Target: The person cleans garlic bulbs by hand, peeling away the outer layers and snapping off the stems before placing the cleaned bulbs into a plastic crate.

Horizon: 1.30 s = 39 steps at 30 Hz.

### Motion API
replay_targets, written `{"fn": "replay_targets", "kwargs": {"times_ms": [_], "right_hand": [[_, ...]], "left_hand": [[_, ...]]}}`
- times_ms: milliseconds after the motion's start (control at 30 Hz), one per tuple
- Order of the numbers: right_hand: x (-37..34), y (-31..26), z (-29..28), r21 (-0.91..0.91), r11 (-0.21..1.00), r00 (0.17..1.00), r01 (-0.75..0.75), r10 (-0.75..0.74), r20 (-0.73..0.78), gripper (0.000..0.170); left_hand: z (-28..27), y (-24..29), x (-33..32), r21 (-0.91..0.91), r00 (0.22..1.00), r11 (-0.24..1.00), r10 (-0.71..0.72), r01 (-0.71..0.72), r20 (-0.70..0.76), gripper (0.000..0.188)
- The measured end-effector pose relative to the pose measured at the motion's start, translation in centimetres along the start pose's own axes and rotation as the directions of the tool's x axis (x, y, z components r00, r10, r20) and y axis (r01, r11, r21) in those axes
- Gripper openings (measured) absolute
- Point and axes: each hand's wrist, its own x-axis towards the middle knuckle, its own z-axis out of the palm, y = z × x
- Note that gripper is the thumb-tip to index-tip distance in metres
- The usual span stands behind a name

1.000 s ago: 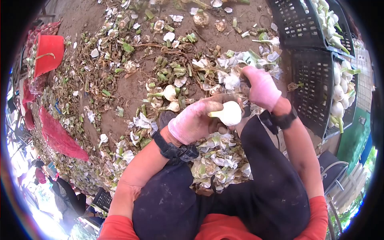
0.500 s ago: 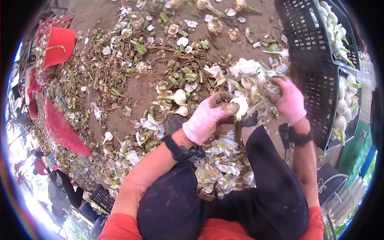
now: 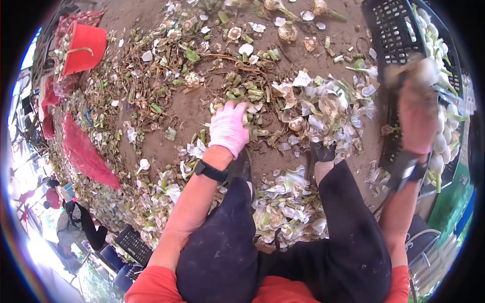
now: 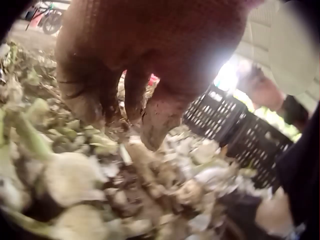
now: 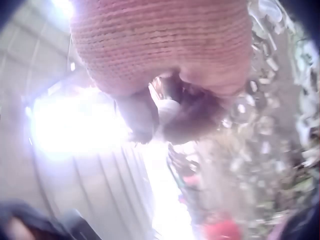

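The right hand, in a pink knitted glove, had swung right beside the black perforated plastic crates, its fingers closed round a blurred, rounded white garlic bulb. The pink-gloved left hand, seemingly freed of that bulb, had dropped over the littered brown ground, fingers apart, near pale cut bulbs.
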Motion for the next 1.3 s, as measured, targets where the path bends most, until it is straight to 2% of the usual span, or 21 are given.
{"fn": "replay_targets", "kwargs": {"times_ms": [67, 100, 167, 200, 233, 267, 333, 367, 400, 433, 467, 500, 600, 667, 767, 867, 967, 1033, 1100, 1200, 1300], "right_hand": [[1.1, -4.5, 1.5, 0.258, 0.934, 0.927, 0.248, -0.306, 0.215, 0.061], [1.3, -5.3, 1.1, 0.361, 0.926, 0.969, 0.109, -0.180, 0.167, 0.059], [0.7, 0.9, 6.4, -0.323, 0.904, 0.895, 0.278, -0.366, -0.254, 0.050], [0.7, 1.7, 3.5, -0.408, 0.910, 0.984, 0.070, -0.131, -0.123, 0.036], [0.1, 3.6, 5.6, -0.862, 0.507, 0.993, -0.004, -0.099, -0.063, 0.022], [-0.5, 4.7, 6.7, -0.625, 0.729, 0.956, -0.281, 0.153, -0.250, 0.020], [-0.9, 8.1, 5.6, -0.751, 0.633, 0.945, -0.190, 0.325, 0.035, 0.029], [-1.1, 9.1, 5.5, -0.832, 0.530, 0.908, -0.164, 0.411, 0.083, 0.032], [-1.5, 11.0, 3.9, -0.840, 0.539, 0.897, 0.062, 0.338, 0.284, 0.029], [-1.4, 11.1, 4.5, -0.922, 0.335, 0.887, 0.195, 0.341, 0.312, 0.027], [-1.2, 11.4, 5.4, -0.942, 0.111, 0.873, 0.316, 0.355, 0.335, 0.026], [-1.2, 11.5, 6.0, -0.945, 0.102, 0.877, 0.310, 0.354, 0.326, 0.026], [-1.1, 11.0, 8.0, -0.938, 0.270, 0.919, 0.219, 0.266, 0.292, 0.026], [-1.4, 10.2, 9.1, -0.814, 0.508, 0.916, -0.282, 0.396, -0.070, 0.028], [-1.0, 10.3, 8.1, -0.834, 0.472, 0.931, -0.284, 0.345, -0.121, 0.027], [-1.3, 10.4, 8.3, -0.787, 0.550, 0.924, -0.279, 0.376, -0.065, 0.027], [-1.0, 11.3, 8.5, -0.392, 0.859, 0.943, -0.328, 0.276, -0.184, 0.027], [-1.0, 11.8, 8.4, -0.518, 0.823, 0.971, -0.231, 0.159, -0.180, 0.027], [-0.9, 11.5, 9.2, -0.692, 0.709, 0.987, -0.131, 0.031, -0.156, 0.025], [-0.7, 11.7, 8.9, -0.794, 0.608, 0.992, -0.006, -0.095, -0.081, 0.023], [-0.8, 10.9, 9.6, -0.796, 0.602, 0.993, -0.060, -0.045, -0.108, 0.020]], "left_hand": [[1.5, -1.4, 0.2, 0.148, 0.997, 0.989, -0.020, 0.010, 0.069, 0.052], [2.2, -2.0, 0.4, 0.167, 0.996, 0.985, -0.044, 0.031, 0.074, 0.053], [1.4, -1.8, 1.1, 0.194, 0.980, 0.979, -0.093, 0.058, 0.178, 0.053], [0.7, -1.5, 1.3, 0.195, 0.979, 0.979, -0.100, 0.064, 0.179, 0.053], [0.1, -1.2, 1.5, 0.057, 0.980, 0.993, -0.110, 0.101, 0.167, 0.054], [-0.3, -0.7, 1.5, -0.082, 0.980, 0.988, -0.116, 0.131, 0.161, 0.056], [-1.3, 0.7, 1.1, -0.234, 0.993, 0.968, -0.068, 0.089, 0.093, 0.056], [-2.0, 1.5, 1.3, -0.632, 0.983, 0.761, -0.040, 0.146, 0.179, 0.052], [-2.7, 2.4, 1.3, -0.892, 0.969, 0.397, 0.024, 0.218, 0.247, 0.049], [-3.5, 3.4, 1.3, -0.894, 0.968, 0.394, 0.037, 0.214, 0.247, 0.049], [-4.3, 4.4, 1.0, -0.954, 0.972, 0.224, 0.083, 0.198, 0.221, 0.052], [-4.5, 5.1, 0.7, -0.982, 0.974, 0.045, 0.122, 0.185, 0.189, 0.055], [-3.7, 6.2, 0.1, -0.984, 0.986, -0.135, 0.132, 0.120, 0.102, 0.066], [-3.5, 6.6, 0.0, -0.978, 0.983, -0.165, 0.148, 0.131, 0.106, 0.067], [-3.7, 7.0, -0.2, -0.941, 0.998, -0.339, 0.059, 0.014, -0.007, 0.074], [-3.8, 7.6, 0.0, -0.974, 0.987, -0.220, 0.159, 0.059, 0.024, 0.075], [-2.9, 8.8, -0.4, -0.994, 0.987, -0.104, 0.160, 0.023, 0.006, 0.067], [-2.2, 9.3, -0.8, -0.997, 0.990, -0.075, 0.144, 0.019, 0.008, 0.067], [-1.4, 9.6, -1.1, -0.962, 0.975, 0.181, 0.124, -0.205, -0.184, 0.069], [-1.9, 10.0, -1.2, -0.911, 0.976, 0.355, 0.122, -0.210, -0.178, 0.072], [-1.9, 9.9, -1.1, -0.902, 0.971, 0.360, 0.118, -0.237, -0.208, 0.071]]}}
